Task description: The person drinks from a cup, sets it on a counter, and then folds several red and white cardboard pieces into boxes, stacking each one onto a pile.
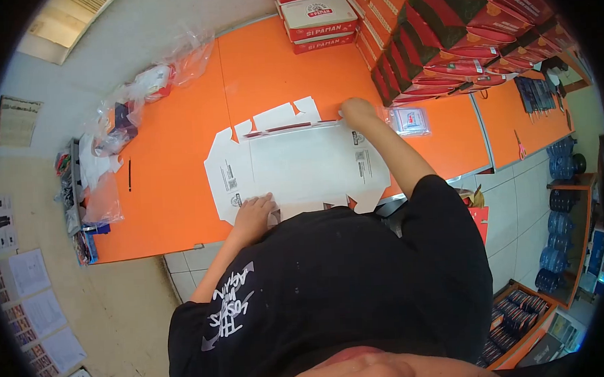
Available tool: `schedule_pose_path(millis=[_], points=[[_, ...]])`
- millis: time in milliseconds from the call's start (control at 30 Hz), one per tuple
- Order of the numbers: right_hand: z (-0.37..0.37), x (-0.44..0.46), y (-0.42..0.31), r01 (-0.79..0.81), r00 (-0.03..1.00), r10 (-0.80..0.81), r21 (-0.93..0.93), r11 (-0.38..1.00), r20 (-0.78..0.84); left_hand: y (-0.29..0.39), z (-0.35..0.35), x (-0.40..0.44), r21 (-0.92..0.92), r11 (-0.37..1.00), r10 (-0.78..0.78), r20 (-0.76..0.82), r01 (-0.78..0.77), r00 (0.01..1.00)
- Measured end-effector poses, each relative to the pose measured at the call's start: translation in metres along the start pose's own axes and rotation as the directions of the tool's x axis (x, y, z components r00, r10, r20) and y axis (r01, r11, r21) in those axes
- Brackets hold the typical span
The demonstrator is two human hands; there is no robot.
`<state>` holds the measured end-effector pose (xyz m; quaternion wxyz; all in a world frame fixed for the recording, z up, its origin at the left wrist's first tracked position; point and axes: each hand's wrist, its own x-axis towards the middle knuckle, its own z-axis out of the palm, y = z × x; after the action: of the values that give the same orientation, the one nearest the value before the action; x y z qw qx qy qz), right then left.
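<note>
Basically, a flat white cardboard sheet (304,165) lies on the orange table (174,194), centre of view, right up against the near edge, w/ the person's black shirt (340,281) just in front. It's an unfolded box: wide plain middle, angled corners, cut notches & tabs along the far side, more cut-outs at the near side. Small dark print, incl. square codes & round logos, sits near the L & R ends. Along the far side, a narrow fold shows a dark red strip, w/ white flaps beyond it.

The left hand (253,216) rests palm down on the near L corner, fingers slightly spread & pointing away from the body; forearm comes up from the lower L. The right hand (358,112) is at the far R corner, arm stretched fwd & angled inward, fingers curled in, back of hand up. Its fingertips are hidden, so can't tell if it's pinching the card or s/t else.

Just R of that hand: a clear flat packet (410,121) w/ a blue-&-red label. Beyond, a stack of red-and-white boxes (320,19) & a tall pile of red-and-dark boxes (444,47). Far L: a thin black stick (129,174) & crumpled clear plastic (188,59). Far R: pink-handled scissors (520,144).
</note>
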<state>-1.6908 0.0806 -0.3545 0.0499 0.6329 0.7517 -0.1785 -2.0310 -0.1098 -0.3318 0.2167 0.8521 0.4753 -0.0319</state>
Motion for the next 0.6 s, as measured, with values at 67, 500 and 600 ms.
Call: schedule_pose_path(millis=[67,500,600], points=[[0.009,-0.014,0.001,0.106,0.976,-0.118,-0.077,0.991,-0.185,0.000,0.004,-0.003,-0.004,1.000,0.003,-0.021,-0.003,1.000],[0.049,-0.100,-0.025,0.019,0.970,0.010,0.115,0.993,-0.242,0.004,0.013,0.000,0.060,0.998,0.032,-0.065,-0.028,0.997],[0.006,-0.097,-0.033,-0.009,0.999,0.001,0.191,0.982,0.043,0.000,0.004,0.000,0.049,0.998,0.052,-0.110,-0.046,0.993]])
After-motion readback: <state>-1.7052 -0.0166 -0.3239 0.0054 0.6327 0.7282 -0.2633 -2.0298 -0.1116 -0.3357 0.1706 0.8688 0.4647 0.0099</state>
